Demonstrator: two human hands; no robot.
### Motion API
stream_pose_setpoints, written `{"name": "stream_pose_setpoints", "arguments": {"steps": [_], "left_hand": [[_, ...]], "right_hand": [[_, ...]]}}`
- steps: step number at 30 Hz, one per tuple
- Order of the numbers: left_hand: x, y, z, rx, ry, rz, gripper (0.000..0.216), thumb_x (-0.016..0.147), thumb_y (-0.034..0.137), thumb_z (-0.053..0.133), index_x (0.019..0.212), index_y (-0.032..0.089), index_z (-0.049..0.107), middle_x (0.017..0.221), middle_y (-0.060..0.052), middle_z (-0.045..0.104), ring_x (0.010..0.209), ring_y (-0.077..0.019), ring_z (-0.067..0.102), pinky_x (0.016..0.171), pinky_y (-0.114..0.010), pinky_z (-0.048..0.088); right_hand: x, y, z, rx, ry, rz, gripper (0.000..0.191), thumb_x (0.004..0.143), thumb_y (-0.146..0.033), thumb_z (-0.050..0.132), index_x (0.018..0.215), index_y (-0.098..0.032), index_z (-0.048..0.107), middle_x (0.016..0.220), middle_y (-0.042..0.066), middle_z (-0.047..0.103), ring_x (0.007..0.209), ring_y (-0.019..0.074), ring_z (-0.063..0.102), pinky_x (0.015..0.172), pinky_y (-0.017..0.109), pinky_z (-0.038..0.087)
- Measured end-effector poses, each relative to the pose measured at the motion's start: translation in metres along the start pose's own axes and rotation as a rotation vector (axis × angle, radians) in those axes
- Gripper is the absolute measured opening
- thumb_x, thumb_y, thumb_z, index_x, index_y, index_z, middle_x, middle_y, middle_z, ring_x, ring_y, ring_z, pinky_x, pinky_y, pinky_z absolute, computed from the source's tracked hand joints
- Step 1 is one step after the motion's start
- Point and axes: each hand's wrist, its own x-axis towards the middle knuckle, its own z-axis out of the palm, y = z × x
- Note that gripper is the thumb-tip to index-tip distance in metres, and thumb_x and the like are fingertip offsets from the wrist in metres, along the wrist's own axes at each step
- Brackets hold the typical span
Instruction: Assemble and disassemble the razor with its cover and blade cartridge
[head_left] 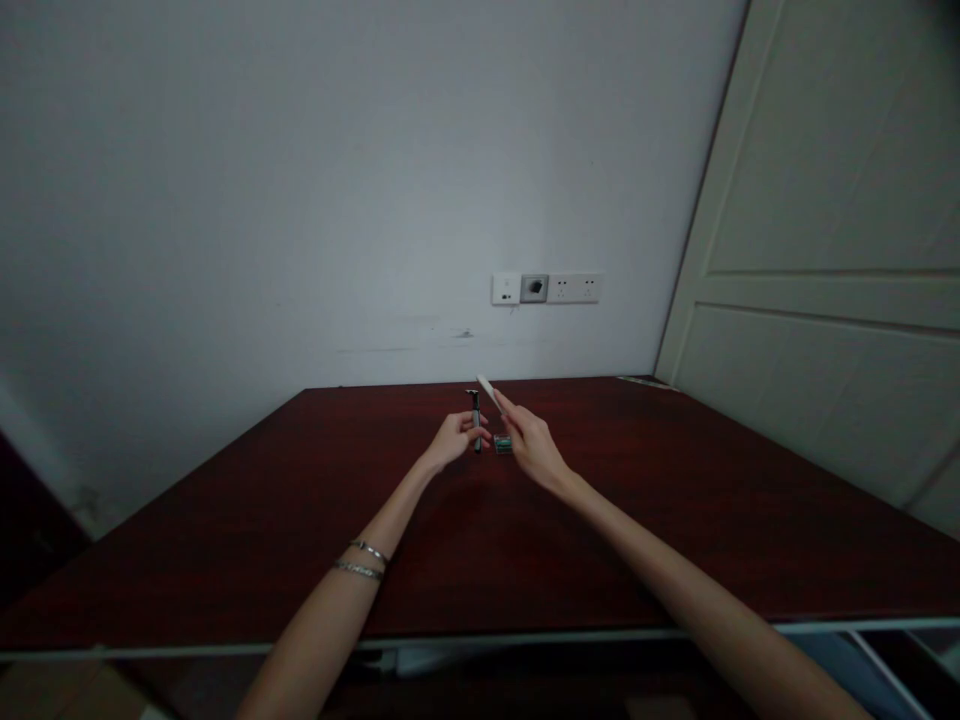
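Nearest the lens are the two bare forearms, reaching out over the front edge of a dark red-brown table (225, 540); the left forearm wears two thin silver bracelets (363, 559) just behind the wrist.

The left hand (452, 438) is curled around the lower part of a dark, slim safety razor (475, 418), which stands nearly upright. Its crosswise head rises clear above the fingertips and the tail of its handle shows just below them. The fingers are wrapped closed on the handle; how tightly cannot be told at this distance.

The right hand (529, 442) is just beside the left, the two nearly touching. Its thumb and forefinger are pinched on a small flat white piece (487, 389), thin and oblong, tilted so that its free end points up and toward the razor's head. It looks like a wrapped blade, but it is too small to be sure. The free end lies just beside the razor's head; whether they touch cannot be told. The remaining fingers of this hand are loosely bent beneath the pinch.

Directly under the right fingers, between the two hands, a small green and white box (502, 444) lies on the table top; the print on it is not readable.

Beyond the fingertips, on the white wall, sits a row of wall sockets (546, 288), and off to the right of the right hand is a pale panelled door (825, 260).
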Motion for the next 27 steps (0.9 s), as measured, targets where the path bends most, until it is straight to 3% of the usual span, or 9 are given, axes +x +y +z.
{"name": "stream_pose_setpoints", "arguments": {"steps": [6,11,15,22,27], "left_hand": [[0.004,-0.004,-0.002,0.059,0.029,0.014,0.012,0.074,0.011,0.056,0.086,0.01,0.056,0.069,-0.004,0.064,0.056,-0.0116,0.062,0.057,-0.023,0.048],[0.004,-0.007,-0.003,0.355,0.249,0.054,0.011,0.071,0.014,0.061,0.082,0.012,0.062,0.066,-0.003,0.064,0.054,-0.0127,0.06,0.057,-0.024,0.046],[0.002,-0.005,-0.001,0.629,0.377,0.131,0.016,0.068,0.02,0.067,0.083,0.015,0.068,0.07,-0.005,0.067,0.066,-0.0168,0.061,0.065,-0.025,0.044],[0.0,0.001,0.0,0.745,0.383,0.121,0.019,0.07,0.021,0.065,0.088,0.018,0.07,0.076,-0.007,0.069,0.075,-0.0221,0.063,0.068,-0.027,0.044],[0.001,0.0,-0.001,0.745,0.386,0.122,0.018,0.071,0.022,0.065,0.088,0.018,0.07,0.075,-0.007,0.069,0.075,-0.0229,0.063,0.067,-0.028,0.044]], "right_hand": [[-0.017,0.004,0.009,-0.001,-0.05,0.024,0.049,0.09,-0.017,0.03,0.139,-0.024,0.032,0.091,0.008,0.059,0.077,0.0164,0.056,0.073,0.03,0.046],[-0.01,0.003,0.001,-0.026,-0.007,-0.012,0.049,0.09,-0.018,0.03,0.139,-0.023,0.032,0.087,0.007,0.057,0.076,0.0171,0.055,0.074,0.03,0.046],[0.0,0.001,0.0,-0.172,-0.061,0.003,0.055,0.088,-0.016,0.033,0.141,-0.027,0.026,0.085,0.006,0.054,0.071,0.0165,0.054,0.069,0.028,0.045],[-0.016,-0.002,0.003,-0.298,-0.144,0.072,0.059,0.087,-0.011,0.031,0.142,-0.029,0.021,0.089,0.008,0.053,0.072,0.0175,0.056,0.065,0.027,0.044],[-0.011,-0.002,0.001,-0.245,-0.076,0.057,0.056,0.088,-0.013,0.03,0.142,-0.029,0.023,0.089,0.007,0.053,0.074,0.0171,0.056,0.069,0.028,0.045]]}}
